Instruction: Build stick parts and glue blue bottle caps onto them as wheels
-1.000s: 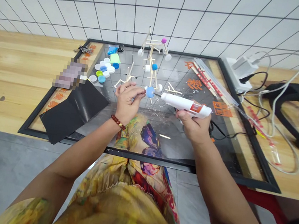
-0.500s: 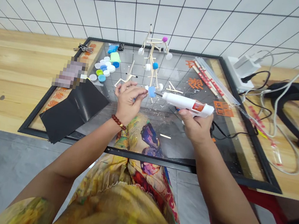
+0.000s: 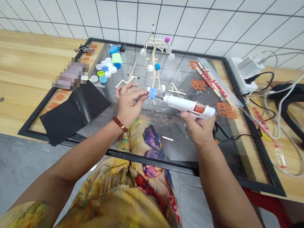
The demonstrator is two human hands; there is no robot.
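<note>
A white glue gun (image 3: pixel 182 104) is gripped in my right hand (image 3: pixel 198 127), its dark nozzle pointing left. The tip touches or nearly touches a light blue cap (image 3: pixel 152 93). My left hand (image 3: pixel 131 100), with a beaded bracelet at the wrist, pinches the left side of that cap between thumb and fingers. Just behind stands a model of wooden sticks (image 3: pixel 153 58) with white wheels, a blue cap (image 3: pixel 157 66) and a magenta cap (image 3: pixel 167 39). A smaller stick frame (image 3: pixel 132 72) sits behind my left hand, and a few loose sticks (image 3: pixel 177 90) lie right of the model.
Several coloured bottle caps (image 3: pixel 107 68) and a folded black sheet (image 3: pixel 75 112) are at the left of the black-framed glass board (image 3: pixel 144 161). Glue sticks in packaging (image 3: pixel 218 82) lie at the right. Beyond are a power strip (image 3: pixel 241 76), white cables and a black headset-like object (image 3: pixel 287 109).
The glue gun and my right hand have shifted slightly left. The light blue cap in my left hand has turned or moved a little to the left.
</note>
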